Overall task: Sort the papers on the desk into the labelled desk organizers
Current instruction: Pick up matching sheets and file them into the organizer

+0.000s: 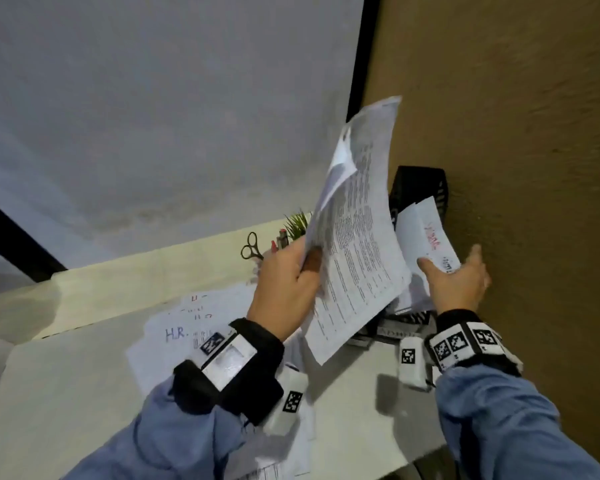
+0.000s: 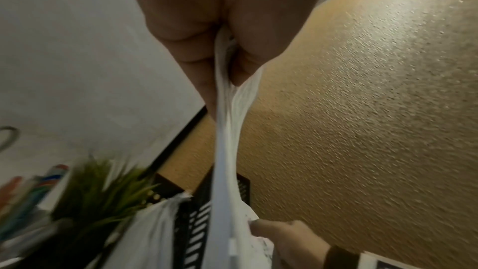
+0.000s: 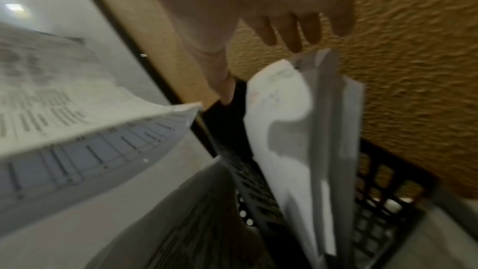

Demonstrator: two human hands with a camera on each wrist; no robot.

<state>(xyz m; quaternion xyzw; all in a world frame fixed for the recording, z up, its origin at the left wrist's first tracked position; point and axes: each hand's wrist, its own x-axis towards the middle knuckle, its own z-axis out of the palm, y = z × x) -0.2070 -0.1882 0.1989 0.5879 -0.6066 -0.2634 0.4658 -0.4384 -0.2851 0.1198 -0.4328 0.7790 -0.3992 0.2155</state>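
My left hand [image 1: 291,271] grips a stack of printed sheets [image 1: 357,237] by its lower left edge and holds it upright above the desk; the left wrist view shows the sheets [image 2: 227,109] pinched between thumb and fingers. Just right of it, white papers with red handwriting [image 1: 426,237] stand in a black mesh organizer [image 1: 420,185] against the brown wall. My right hand [image 1: 454,271] is open beside those papers, fingers straight [image 3: 292,34], thumb near their edge. The filed papers [image 3: 297,140] lean inside the organizer [image 3: 375,201].
Loose sheets, one marked "H.R." [image 1: 187,323], lie on the white desk [image 1: 66,375]. Scissors [image 1: 252,247], pens and a small green plant [image 1: 297,223] stand at the back. A textured brown wall [image 1: 516,133] closes the right side.
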